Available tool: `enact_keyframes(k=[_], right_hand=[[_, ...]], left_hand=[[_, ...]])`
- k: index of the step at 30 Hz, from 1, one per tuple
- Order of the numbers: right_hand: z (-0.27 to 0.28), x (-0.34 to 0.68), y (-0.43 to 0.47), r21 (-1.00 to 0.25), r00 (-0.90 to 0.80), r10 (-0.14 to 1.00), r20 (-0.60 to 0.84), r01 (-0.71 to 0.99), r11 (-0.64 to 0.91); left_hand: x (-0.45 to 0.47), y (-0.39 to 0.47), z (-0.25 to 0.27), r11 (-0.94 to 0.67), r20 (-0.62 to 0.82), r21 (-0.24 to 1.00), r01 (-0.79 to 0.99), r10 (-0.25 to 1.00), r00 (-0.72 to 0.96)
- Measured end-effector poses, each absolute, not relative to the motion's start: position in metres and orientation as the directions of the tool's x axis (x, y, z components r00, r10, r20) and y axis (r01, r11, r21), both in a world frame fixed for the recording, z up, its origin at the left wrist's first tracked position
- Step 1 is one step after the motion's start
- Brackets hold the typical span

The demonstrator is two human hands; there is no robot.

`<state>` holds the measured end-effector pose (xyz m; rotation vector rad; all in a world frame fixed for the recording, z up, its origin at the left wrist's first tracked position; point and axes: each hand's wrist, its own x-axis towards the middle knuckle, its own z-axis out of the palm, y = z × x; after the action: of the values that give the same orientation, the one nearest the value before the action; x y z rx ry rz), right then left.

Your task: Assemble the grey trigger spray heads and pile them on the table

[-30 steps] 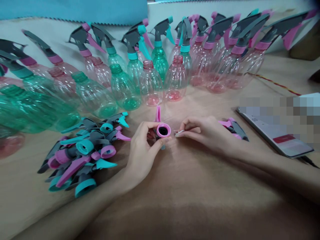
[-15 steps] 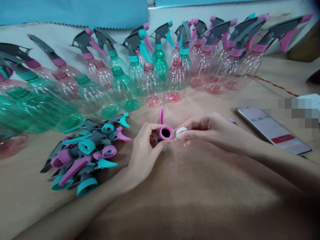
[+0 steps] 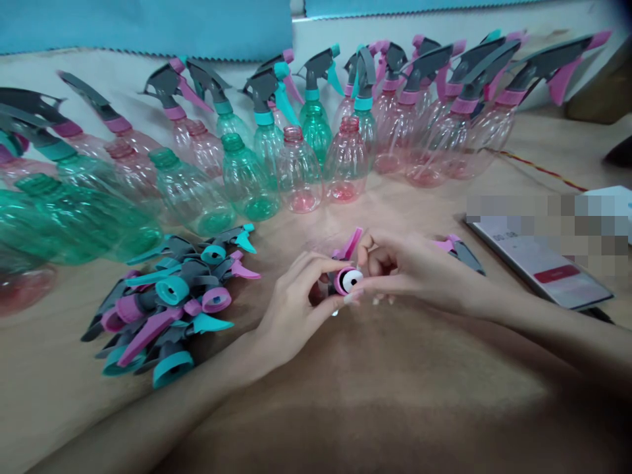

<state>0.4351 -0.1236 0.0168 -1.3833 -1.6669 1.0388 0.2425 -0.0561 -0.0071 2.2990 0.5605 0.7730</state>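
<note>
The left hand [image 3: 296, 299] has its grip closed around a spray head [image 3: 340, 283], holding it just above the bench [image 3: 345, 401] with the pink collar turned to face the right hand [image 3: 409, 266]. The right grip is pinched on the edge of a white disc [image 3: 347, 280], thumb below and forefinger above; the disc lies at the mouth of the collar, with a dark gap showing along its left side. Left of the hands lies a pile of spray heads [image 3: 190, 273] in grey, teal and pink. Beyond the right wrist are a lone spray head [image 3: 469, 255], partly hidden by the forearm, and a phone [image 3: 533, 257] with a red bar on its screen. Behind, green and pink bottles [image 3: 300, 174] stand in rows, several without tops, others fitted with spray tops [image 3: 316, 69].
</note>
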Motion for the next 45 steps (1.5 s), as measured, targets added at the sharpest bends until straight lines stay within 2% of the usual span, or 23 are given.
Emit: enact_keyframes(k=[6, 11, 15, 18, 23, 30, 38, 45], right_hand=[[0.029, 0.443, -0.122, -0.836, -0.211, 0.969, 0.131, 0.501, 0.223], [0.044, 0.447, -0.124, -0.679, -0.36, 0.922, 0.144, 0.642, 0.357], [0.044, 0.446, -0.126, -0.631, -0.356, 0.916, 0.185, 0.672, 0.388], [0.046, 0.447, -0.127, -0.628, -0.328, 0.924, 0.196, 0.682, 0.375], [0.051, 0.449, -0.127, -0.649, -0.343, 0.93, 0.129, 0.68, 0.341], [0.042, 0.443, -0.126, -0.661, -0.293, 0.938, 0.185, 0.669, 0.339], [0.053, 0.452, -0.125, -0.738, -0.281, 0.958, 0.049, 0.636, 0.225], [0.046, 0.445, -0.126, -0.647, -0.359, 0.926, 0.114, 0.681, 0.343]], left_hand=[[0.243, -0.055, -0.007, -0.682, 0.367, 0.717, 0.146, 0.547, 0.752], [0.243, -0.057, -0.005, -0.681, 0.363, 0.715, 0.156, 0.553, 0.75], [0.243, -0.057, -0.005, -0.685, 0.375, 0.712, 0.154, 0.556, 0.741], [0.242, -0.057, -0.006, -0.687, 0.378, 0.712, 0.146, 0.55, 0.745], [0.242, -0.055, -0.008, -0.718, 0.404, 0.685, 0.124, 0.515, 0.756], [0.242, -0.056, -0.007, -0.709, 0.385, 0.691, 0.142, 0.526, 0.758], [0.241, -0.055, -0.008, -0.738, 0.418, 0.667, 0.107, 0.489, 0.765], [0.241, -0.057, -0.009, -0.76, 0.44, 0.644, 0.091, 0.465, 0.768]])
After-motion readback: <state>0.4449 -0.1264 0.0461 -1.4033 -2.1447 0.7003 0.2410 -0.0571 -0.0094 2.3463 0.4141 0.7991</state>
